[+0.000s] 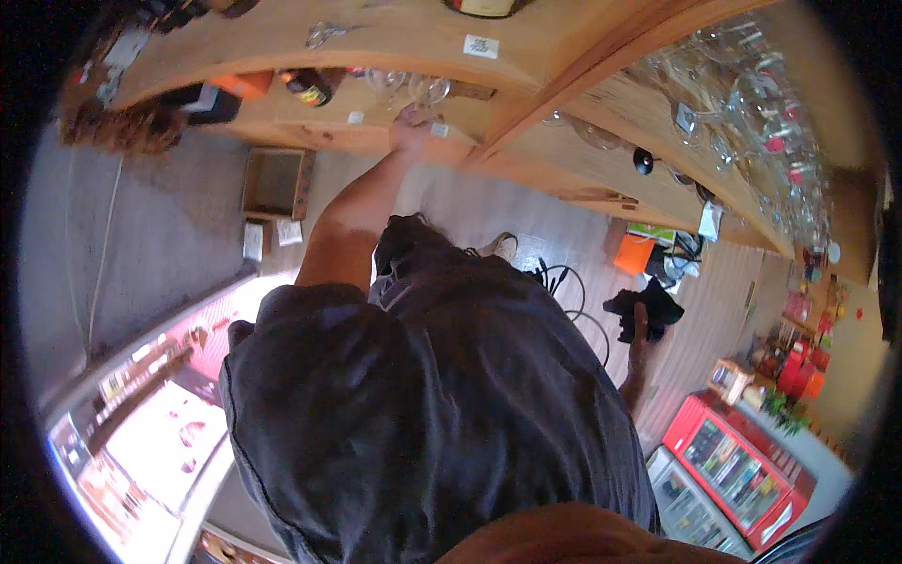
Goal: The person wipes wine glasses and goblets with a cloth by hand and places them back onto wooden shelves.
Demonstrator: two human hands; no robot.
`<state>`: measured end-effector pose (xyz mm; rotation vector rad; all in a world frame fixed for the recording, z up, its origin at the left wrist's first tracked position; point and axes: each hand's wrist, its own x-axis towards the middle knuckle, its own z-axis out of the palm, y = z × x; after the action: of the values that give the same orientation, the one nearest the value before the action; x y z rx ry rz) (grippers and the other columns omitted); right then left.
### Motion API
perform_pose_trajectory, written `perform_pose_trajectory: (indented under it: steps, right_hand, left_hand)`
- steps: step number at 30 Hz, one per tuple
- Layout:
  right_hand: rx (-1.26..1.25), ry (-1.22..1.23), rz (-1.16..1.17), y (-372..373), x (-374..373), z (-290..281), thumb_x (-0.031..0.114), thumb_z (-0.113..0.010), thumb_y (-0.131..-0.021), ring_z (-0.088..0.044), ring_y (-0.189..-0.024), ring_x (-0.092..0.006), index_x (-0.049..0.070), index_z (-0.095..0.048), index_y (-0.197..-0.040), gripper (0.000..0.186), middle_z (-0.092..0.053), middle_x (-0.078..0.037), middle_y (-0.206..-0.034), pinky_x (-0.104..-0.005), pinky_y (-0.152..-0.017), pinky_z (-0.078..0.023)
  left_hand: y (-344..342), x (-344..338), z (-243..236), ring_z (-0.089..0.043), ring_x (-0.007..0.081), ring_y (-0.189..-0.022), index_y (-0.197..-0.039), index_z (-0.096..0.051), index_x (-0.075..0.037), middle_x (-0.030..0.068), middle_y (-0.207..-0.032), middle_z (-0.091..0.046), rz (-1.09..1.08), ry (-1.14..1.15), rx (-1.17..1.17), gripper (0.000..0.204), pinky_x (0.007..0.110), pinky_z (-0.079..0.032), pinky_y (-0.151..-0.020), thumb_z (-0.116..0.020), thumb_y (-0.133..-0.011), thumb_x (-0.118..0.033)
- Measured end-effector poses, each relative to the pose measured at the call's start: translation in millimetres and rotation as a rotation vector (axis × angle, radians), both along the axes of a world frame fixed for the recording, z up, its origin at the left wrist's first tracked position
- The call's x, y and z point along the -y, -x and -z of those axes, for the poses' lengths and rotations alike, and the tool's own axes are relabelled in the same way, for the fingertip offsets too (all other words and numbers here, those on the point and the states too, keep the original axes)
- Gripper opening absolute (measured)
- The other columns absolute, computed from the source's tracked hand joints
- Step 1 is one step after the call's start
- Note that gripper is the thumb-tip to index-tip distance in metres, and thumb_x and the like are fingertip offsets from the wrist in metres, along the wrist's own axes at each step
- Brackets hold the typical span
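My left arm reaches up to a wooden shelf, and my left hand point(411, 132) is closed at the lower part of a clear stemmed glass point(430, 88). A second clear glass point(386, 81) stands just to its left on the same shelf. Out to the right, my right hand point(640, 329) grips a black cloth point(658, 308), which hangs bunched around the fingers. Small white labels, such as one label point(439, 130), are stuck along the shelf edge below the glasses.
Many clear glasses point(742, 103) crowd the shelving at the right. A dark bottle point(306, 86) stands left of my reach. Beneath, a wooden crate point(278, 183), an orange box point(635, 254) and a black cable point(583, 310) are near the floor. A red glass-door fridge point(738, 470) stands at the lower right.
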<state>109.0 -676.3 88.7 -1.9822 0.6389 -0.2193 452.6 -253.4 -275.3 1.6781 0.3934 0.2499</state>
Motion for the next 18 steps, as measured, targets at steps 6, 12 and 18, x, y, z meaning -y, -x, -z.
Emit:
perform_pose_trajectory:
  steps: [6,12,18]
  right_hand:
    - [-0.007,-0.004,0.252,51,-43,-16,0.021,-0.071,-0.089,-0.056,-0.067,-0.0070,0.003,-0.062,-0.110,0.030,-0.065,-0.001,-0.084,-0.0230,-0.056,-0.047]
    - [-0.013,0.026,0.354,77,-72,-27,0.020,-0.070,-0.090,-0.055,-0.055,-0.0074,0.004,-0.061,-0.098,0.020,-0.062,0.000,-0.070,-0.0221,-0.047,-0.043]
    - [0.025,0.015,0.368,54,-53,-50,0.020,-0.070,-0.088,-0.057,-0.061,-0.0082,0.002,-0.059,-0.107,0.029,-0.063,-0.002,-0.078,-0.0229,-0.054,-0.046]
  left_hand:
    - [-57,-19,45,-0.069,0.0229,-0.083,-0.105,-0.072,-0.008,0.0101,-0.090,-0.072,0.078,0.065,-0.027,0.037,0.037,-0.053,-0.074,-0.078,-0.074,-0.029]
    - [-38,16,-33,-0.069,0.0272,-0.079,-0.103,-0.073,-0.012,0.0163,-0.085,-0.071,0.105,-0.338,-0.111,0.027,0.042,-0.052,-0.070,-0.066,-0.086,-0.032]
    - [17,5,-50,-0.069,0.0280,-0.074,-0.109,-0.071,-0.013,0.0188,-0.083,-0.070,0.146,-0.417,-0.046,0.028,0.039,-0.051,-0.066,-0.063,-0.090,-0.033]
